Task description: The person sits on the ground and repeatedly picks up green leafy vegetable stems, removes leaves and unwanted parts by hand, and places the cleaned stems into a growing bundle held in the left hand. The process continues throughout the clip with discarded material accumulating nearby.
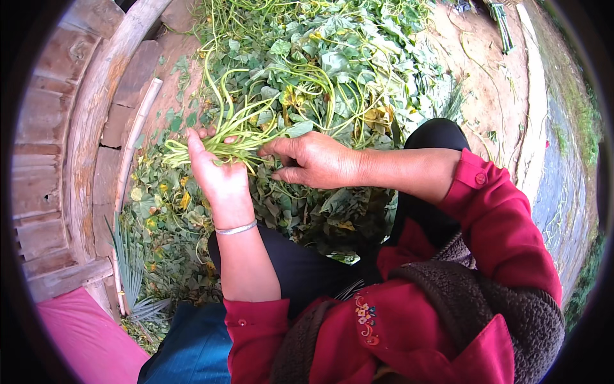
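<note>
My left hand (216, 175) is palm up and wraps a loose bunch of thin, pale green leaf stems (235, 139). The stem ends stick out past the palm on the left, and longer curved ones rise above the fingers. From the right, my right hand (319, 161) reaches the bunch; its index fingertip touches the stems. The thumb is apart below, with nothing visible between the two, and the other fingers are curled and partly hidden. Beneath and beyond both hands spreads a large heap of cut leafy vines (336, 62), green with some yellowed leaves.
A bamboo pole (136, 129) and a long log (91, 125) run along a plank wall (41, 182) at left. Pink cloth (86, 331) and blue cloth (192, 348) lie lower left. A green bundle (501, 29) rests on bare earth (472, 72), upper right.
</note>
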Demonstrator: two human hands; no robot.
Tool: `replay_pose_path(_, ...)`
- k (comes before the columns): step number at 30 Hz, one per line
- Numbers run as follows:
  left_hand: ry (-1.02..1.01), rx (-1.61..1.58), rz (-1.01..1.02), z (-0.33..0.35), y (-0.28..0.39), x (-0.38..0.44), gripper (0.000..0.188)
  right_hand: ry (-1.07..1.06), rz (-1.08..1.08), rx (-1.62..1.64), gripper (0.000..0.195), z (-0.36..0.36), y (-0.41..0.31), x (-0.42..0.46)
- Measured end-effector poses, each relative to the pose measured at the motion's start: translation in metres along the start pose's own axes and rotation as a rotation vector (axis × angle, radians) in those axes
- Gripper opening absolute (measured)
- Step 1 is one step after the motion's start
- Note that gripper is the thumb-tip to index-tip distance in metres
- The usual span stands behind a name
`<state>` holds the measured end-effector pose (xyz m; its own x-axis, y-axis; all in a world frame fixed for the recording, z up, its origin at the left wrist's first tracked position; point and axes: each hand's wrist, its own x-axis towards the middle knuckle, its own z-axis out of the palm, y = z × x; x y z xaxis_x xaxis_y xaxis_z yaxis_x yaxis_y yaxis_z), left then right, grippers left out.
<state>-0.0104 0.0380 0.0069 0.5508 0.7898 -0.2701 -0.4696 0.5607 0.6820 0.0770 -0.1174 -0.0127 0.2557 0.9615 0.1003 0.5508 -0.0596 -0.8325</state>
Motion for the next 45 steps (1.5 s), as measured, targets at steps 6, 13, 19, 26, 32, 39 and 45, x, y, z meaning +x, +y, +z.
replay_pose_path(6,0.052,0.023,-0.001,0.001,-0.001,0.002,0.024,0.084,0.057,0.234,0.022,0.005,0.008,0.002)
replay_pose_path(13,0.016,-0.020,-0.035,-0.002,0.000,0.000,0.025,0.013,0.083,0.169,0.034,0.002,0.004,0.003)
replay_pose_path(19,0.025,-0.016,-0.039,-0.007,0.000,0.004,0.025,0.019,-0.007,0.273,0.021,0.010,0.018,0.008)
replay_pose_path(26,0.066,-0.023,-0.033,-0.001,0.002,0.000,0.025,-0.085,0.164,0.378,0.023,0.003,0.016,0.008)
replay_pose_path(32,-0.011,0.025,0.043,-0.004,-0.002,0.003,0.026,-0.602,0.360,0.092,0.023,0.001,0.004,0.005)
replay_pose_path(39,0.049,0.011,0.048,-0.001,0.005,0.003,0.026,-0.312,-0.098,-0.267,0.030,-0.008,0.000,-0.005)
replay_pose_path(45,0.041,0.010,0.006,0.000,0.004,-0.001,0.026,0.238,-0.096,0.061,0.018,-0.020,0.010,0.009)
